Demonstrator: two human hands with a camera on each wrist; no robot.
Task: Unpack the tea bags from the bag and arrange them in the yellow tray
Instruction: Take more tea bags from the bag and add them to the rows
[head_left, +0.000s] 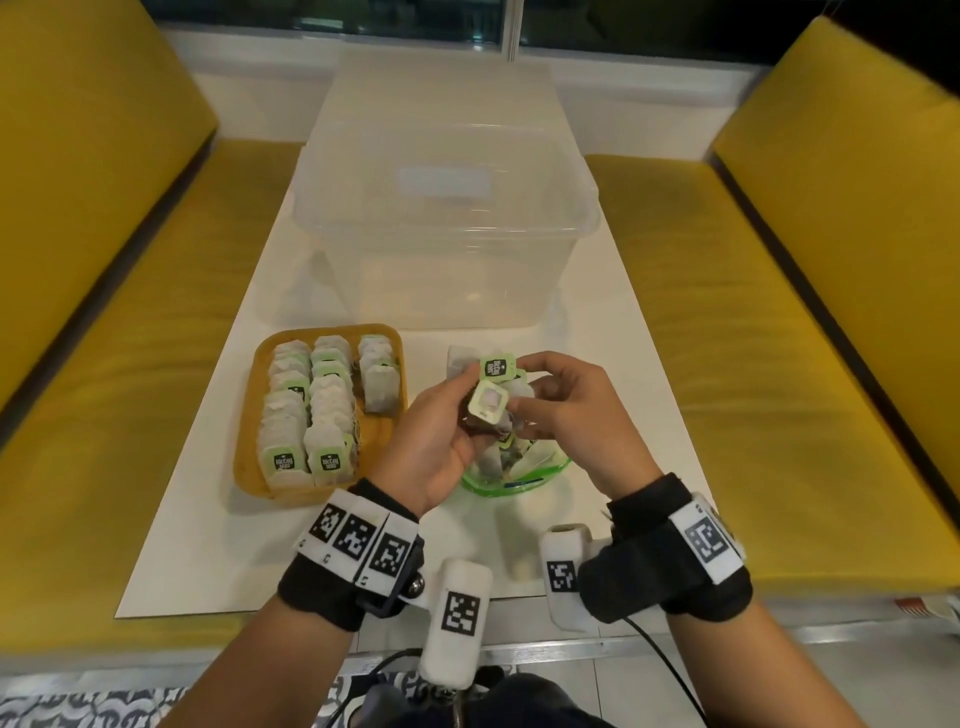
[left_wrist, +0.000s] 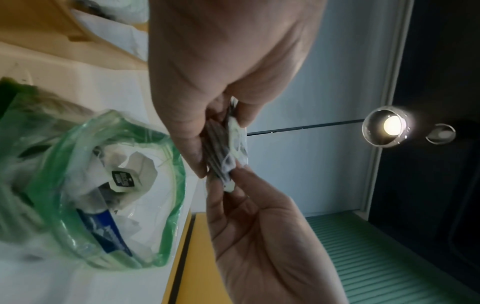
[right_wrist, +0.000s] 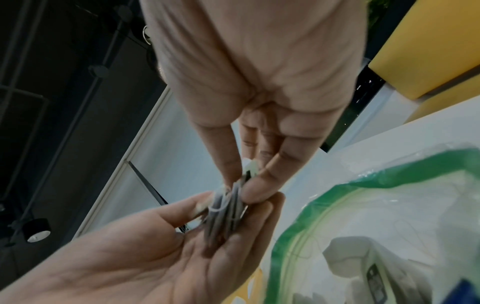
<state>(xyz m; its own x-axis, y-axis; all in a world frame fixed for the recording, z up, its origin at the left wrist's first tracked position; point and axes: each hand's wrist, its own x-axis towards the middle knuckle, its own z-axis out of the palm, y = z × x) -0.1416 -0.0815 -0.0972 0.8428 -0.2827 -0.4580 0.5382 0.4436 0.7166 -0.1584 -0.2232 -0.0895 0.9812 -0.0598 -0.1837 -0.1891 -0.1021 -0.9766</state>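
Green-tagged tea bags (head_left: 491, 397) pinched between both hands, left hand (head_left: 441, 447), right hand (head_left: 576, 415), above green-rimmed bag (head_left: 519, 480)

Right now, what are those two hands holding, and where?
A small stack of tea bags: left hand grips its lower end, right hand pinches the upper end.

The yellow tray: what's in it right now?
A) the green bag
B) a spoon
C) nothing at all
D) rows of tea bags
D: the yellow tray holds rows of tea bags lying side by side, while the green bag sits apart to its right, under the hands.
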